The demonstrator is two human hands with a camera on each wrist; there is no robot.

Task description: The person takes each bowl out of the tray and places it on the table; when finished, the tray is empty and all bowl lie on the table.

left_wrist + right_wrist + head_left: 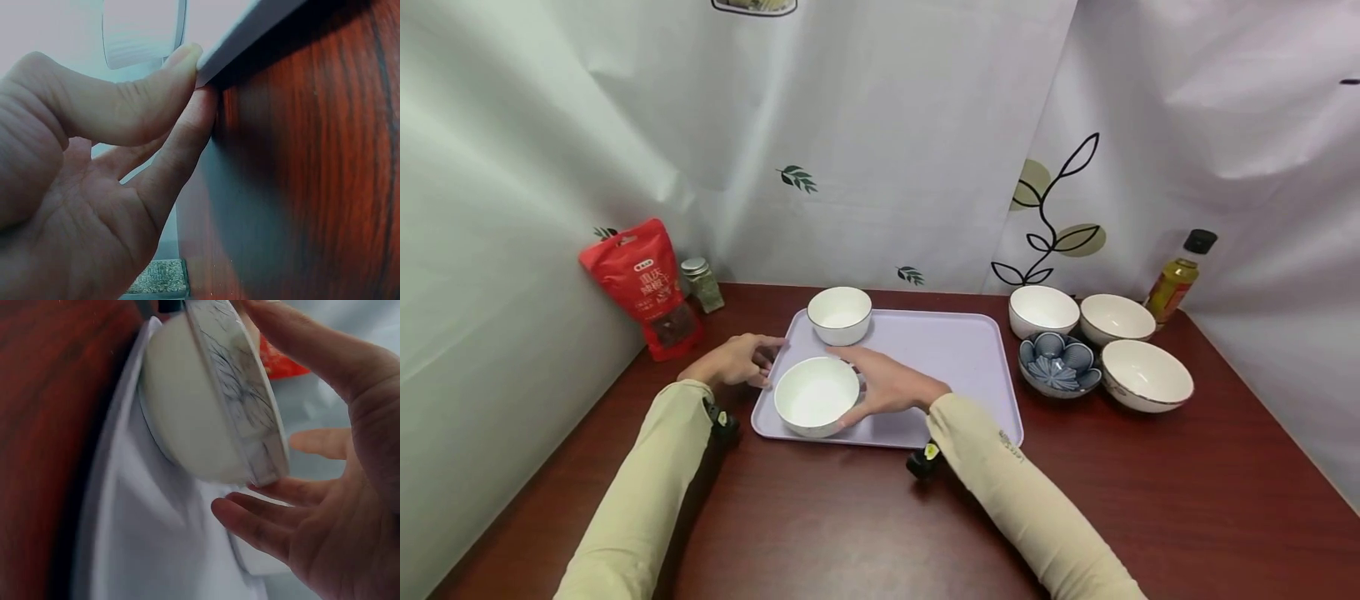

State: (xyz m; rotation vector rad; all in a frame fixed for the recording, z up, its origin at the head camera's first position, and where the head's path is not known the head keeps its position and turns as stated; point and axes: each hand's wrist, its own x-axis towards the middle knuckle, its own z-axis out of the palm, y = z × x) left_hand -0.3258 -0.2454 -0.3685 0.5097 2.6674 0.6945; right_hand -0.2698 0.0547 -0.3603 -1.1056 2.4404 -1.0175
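Note:
A white bowl with a dark branch pattern below its rim stands at the front left of a pale lilac tray. My right hand spans the bowl's right side, thumb toward the front and fingers toward the back. In the right wrist view its fingertips are right at the patterned rim. At the tray's left edge, my left hand pinches the rim. The left wrist view shows its thumb above the tray edge and a finger below. A second white bowl sits at the tray's back left.
Right of the tray are three white bowls and a blue petal-patterned bowl. An oil bottle stands behind them. A red pouch and a spice jar are at the back left, near the curtain.

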